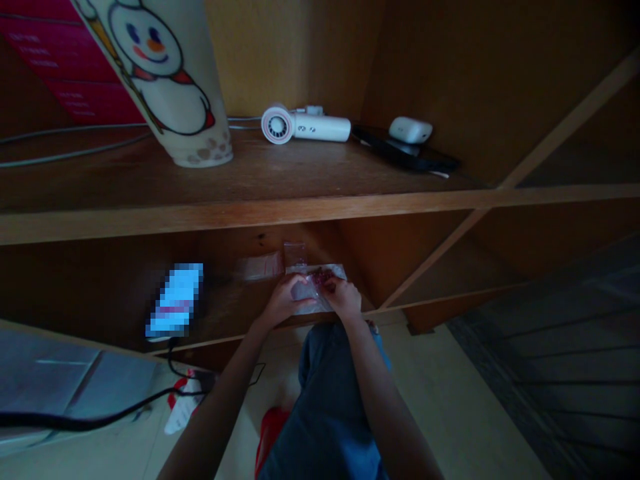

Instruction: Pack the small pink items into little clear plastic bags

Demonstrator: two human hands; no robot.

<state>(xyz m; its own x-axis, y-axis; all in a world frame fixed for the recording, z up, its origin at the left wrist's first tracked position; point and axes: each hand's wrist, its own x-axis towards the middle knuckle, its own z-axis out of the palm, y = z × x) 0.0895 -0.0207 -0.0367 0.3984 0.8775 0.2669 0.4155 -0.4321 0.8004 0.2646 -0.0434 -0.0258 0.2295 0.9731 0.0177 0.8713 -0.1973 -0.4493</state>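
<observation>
On the lower shelf lies a clear plastic bag (313,305) with small dark red items (323,275) at its upper part. My left hand (286,300) is at the bag's left side, thumb and fingers spread in a curve with a gap between them. From the right, my right hand (345,297) has its fingers pressed together at the dark red items; what exactly they pinch is too small to tell. Just behind the bag is a small clear bag (295,253), and a stack of clear bags (261,267) lies to its left.
A lit phone (176,300) is on the lower shelf at the left. The upper shelf (300,170) holds a snowman cup (165,73), a white handheld fan (320,127) and a white case (411,130) on a dark item. A black cable (90,421) hangs at the lower left.
</observation>
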